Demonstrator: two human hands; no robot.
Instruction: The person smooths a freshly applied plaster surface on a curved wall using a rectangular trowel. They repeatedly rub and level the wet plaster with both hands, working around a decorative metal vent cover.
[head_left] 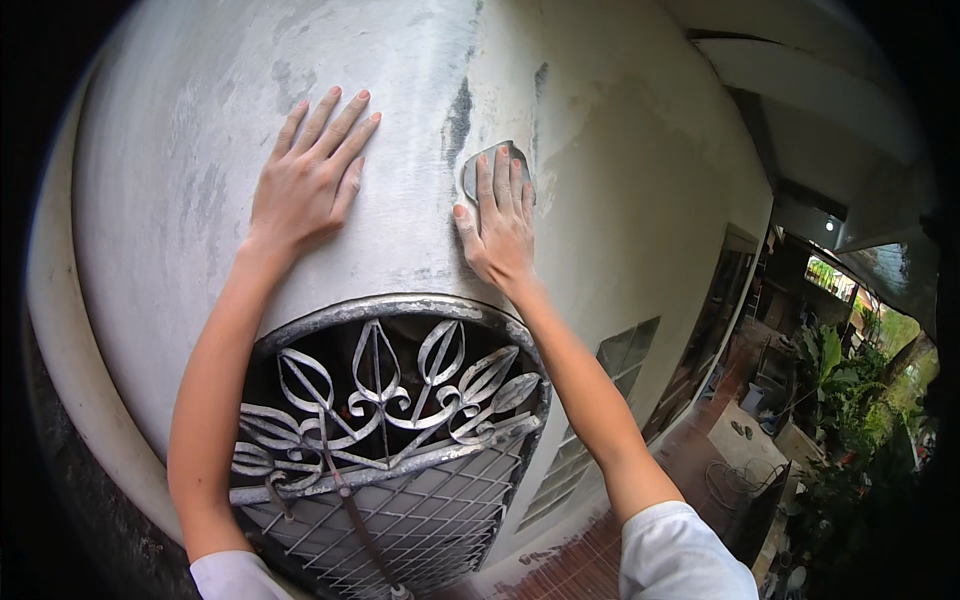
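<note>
Fingers of the right hand are laid flat over a thin dark grey sheet, probably sandpaper, pinning it against a white wall. So it's more of an open-palm press than a proper grip: nothing's curled around it, and the thumb sticks out to the side, off the sheet. Looks pretty dusty on that hand too. The sheet sits right by the corner where two faces of the wall meet, just below a dark, patchy streak.

Left hand is open and holding nothing, palm down on the same wall, fingers pointing up and slightly spread, well apart from the sheet.

Just under both hands there's an arched metal frame with silvery, worn-looking scrollwork and diamond mesh below that. White sleeves come in at the bottom. Further off to the right you get a louvred window, a reddish floor, a loose coil of cable or hose and a bunch of green plants.
</note>
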